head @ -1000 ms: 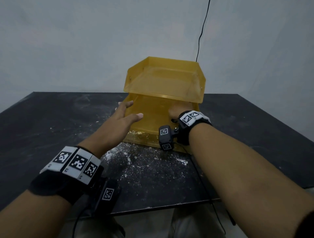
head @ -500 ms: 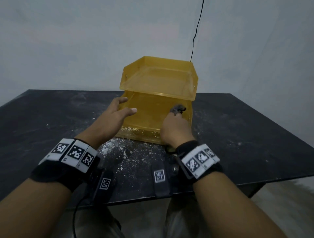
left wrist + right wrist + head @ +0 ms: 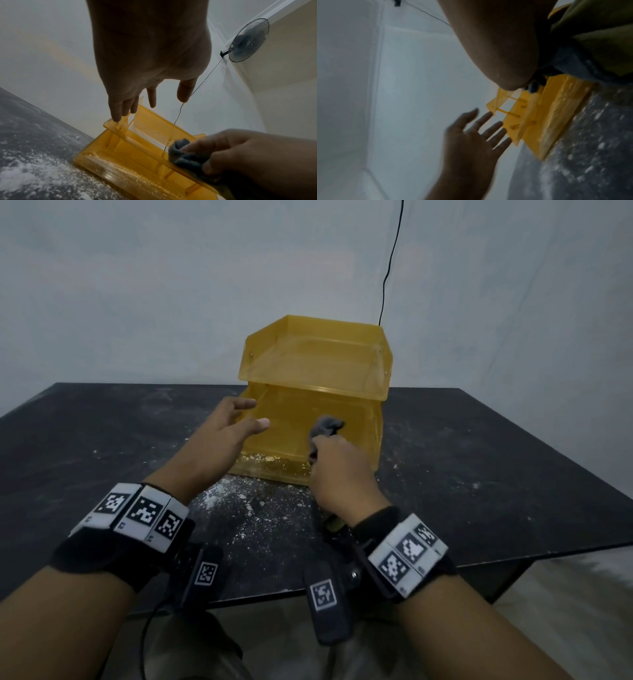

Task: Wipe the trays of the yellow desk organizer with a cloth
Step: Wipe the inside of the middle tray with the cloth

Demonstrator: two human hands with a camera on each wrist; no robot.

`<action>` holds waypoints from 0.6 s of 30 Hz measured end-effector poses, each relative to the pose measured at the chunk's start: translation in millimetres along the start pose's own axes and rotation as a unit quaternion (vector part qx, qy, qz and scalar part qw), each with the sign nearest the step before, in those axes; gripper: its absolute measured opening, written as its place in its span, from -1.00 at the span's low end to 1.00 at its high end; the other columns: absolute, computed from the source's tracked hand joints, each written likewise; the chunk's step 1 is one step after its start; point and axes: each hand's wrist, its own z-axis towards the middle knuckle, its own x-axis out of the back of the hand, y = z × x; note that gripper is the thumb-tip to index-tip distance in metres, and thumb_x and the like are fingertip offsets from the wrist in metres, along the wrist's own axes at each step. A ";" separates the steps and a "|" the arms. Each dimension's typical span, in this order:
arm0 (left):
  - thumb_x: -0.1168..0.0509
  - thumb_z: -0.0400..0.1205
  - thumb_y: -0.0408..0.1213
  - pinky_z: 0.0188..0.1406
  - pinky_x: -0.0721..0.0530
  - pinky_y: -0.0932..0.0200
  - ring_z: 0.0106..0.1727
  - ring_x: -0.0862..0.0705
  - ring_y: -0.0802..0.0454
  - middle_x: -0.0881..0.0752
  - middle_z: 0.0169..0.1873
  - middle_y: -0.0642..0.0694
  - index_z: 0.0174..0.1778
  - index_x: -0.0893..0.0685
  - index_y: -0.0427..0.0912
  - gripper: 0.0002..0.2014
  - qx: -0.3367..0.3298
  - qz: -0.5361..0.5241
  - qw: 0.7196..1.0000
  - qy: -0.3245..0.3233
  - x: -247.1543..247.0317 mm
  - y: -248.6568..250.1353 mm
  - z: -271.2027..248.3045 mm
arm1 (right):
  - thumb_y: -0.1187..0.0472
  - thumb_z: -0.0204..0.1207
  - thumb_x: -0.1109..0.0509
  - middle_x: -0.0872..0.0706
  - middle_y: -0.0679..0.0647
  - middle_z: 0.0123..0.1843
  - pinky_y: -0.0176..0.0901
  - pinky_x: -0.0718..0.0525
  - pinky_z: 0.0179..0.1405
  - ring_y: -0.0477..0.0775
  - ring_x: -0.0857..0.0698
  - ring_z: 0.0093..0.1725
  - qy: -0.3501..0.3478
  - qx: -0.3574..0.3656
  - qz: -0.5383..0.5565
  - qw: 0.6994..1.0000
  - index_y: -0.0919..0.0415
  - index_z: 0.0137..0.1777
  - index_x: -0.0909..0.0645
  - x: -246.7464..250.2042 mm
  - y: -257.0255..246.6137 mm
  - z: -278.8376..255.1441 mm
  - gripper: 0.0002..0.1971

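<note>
The yellow desk organizer (image 3: 315,378) has two stacked trays and stands at the back of the black table (image 3: 479,474). My right hand (image 3: 337,470) grips a bunched grey cloth (image 3: 325,426) over the front right part of the lower tray (image 3: 284,433). White crumbs lie along that tray's front lip (image 3: 120,171). My left hand (image 3: 233,429) is spread, fingers straight, just left of the lower tray's left wall; in the left wrist view its fingertips (image 3: 118,116) reach the upper tray's corner. The cloth (image 3: 187,155) is also visible there, held by the right hand (image 3: 240,159).
White powder and crumbs (image 3: 246,508) are scattered on the table in front of the organizer. A thin black cable (image 3: 390,261) hangs down the white wall behind it. A wall fan (image 3: 248,40) is mounted high up. The table's near edge (image 3: 274,594) lies close to my wrists.
My right hand has drawn back out of the lower tray toward its front, bringing the grey cloth with it. The left hand has stayed beside the tray's left wall.
</note>
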 end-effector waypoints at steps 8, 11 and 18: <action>-0.29 0.68 -0.13 0.10 -0.59 0.08 0.17 -0.64 0.10 -0.67 0.14 -0.02 0.19 -0.64 -0.01 -0.81 -0.046 0.012 0.999 0.010 -6.6 7.3 -0.7 | 0.44 0.63 -0.22 -0.28 0.35 0.60 0.11 -0.56 0.40 0.30 -0.42 0.49 0.024 -0.079 -0.005 0.997 0.37 0.58 -0.32 -3.3 1.5 25.7 -0.49; -0.32 0.62 -0.05 0.18 -0.61 -0.03 0.17 -0.66 0.04 -0.68 0.13 -0.05 0.15 -0.66 0.02 -0.78 -0.039 0.014 0.999 -0.013 -8.5 8.5 -4.0 | 0.41 0.68 -0.14 0.05 0.32 0.73 0.24 -0.26 0.68 0.39 -0.11 0.69 0.000 -0.144 -0.018 0.989 0.45 0.68 -0.11 -4.3 0.5 56.1 -0.42; -0.32 0.65 -0.12 0.19 -0.62 -0.08 0.15 -0.68 0.01 -0.70 0.10 -0.06 0.13 -0.67 0.03 -0.84 -0.030 0.018 0.999 -0.029 -5.5 3.6 -4.6 | 0.08 0.65 -0.25 -0.48 0.31 0.51 0.20 -0.34 0.42 0.36 -0.37 0.49 -0.115 -0.130 -0.299 0.938 0.25 0.29 -0.62 10.1 8.1 89.0 -0.66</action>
